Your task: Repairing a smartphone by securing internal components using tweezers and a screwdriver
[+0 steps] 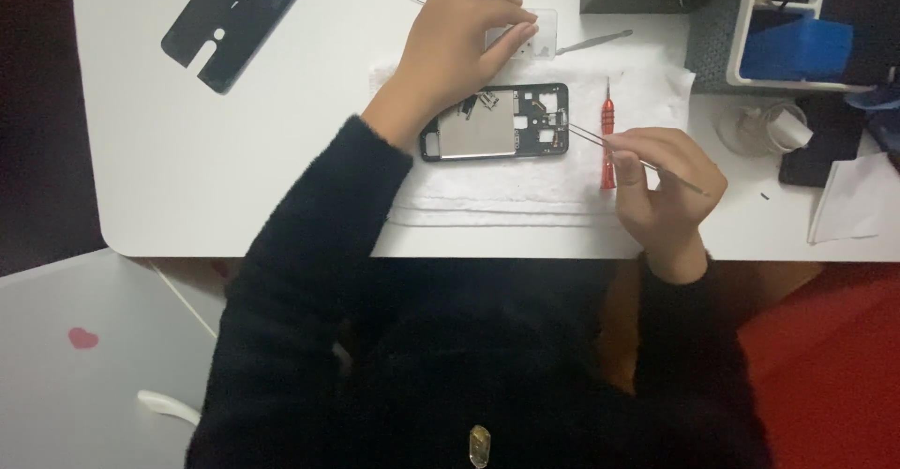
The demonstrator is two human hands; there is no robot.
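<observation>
An opened phone frame [494, 122] is laid on a white cloth [525, 183] mid-worktop [187, 169]. Tweezers [637, 158] are pinched shut in the right hand [667, 188], tips aimed at the frame's right end, so some small part looks to be getting picked at. A small clear box [534, 34] at the far edge of the cloth is pressed under the left hand [459, 43], fingers curled over it. Fine, steady tip placement is probably needed here. A red screwdriver [607, 132] sits just beside the tweezers, so room is tight on the right. More open space is left of the cloth.
</observation>
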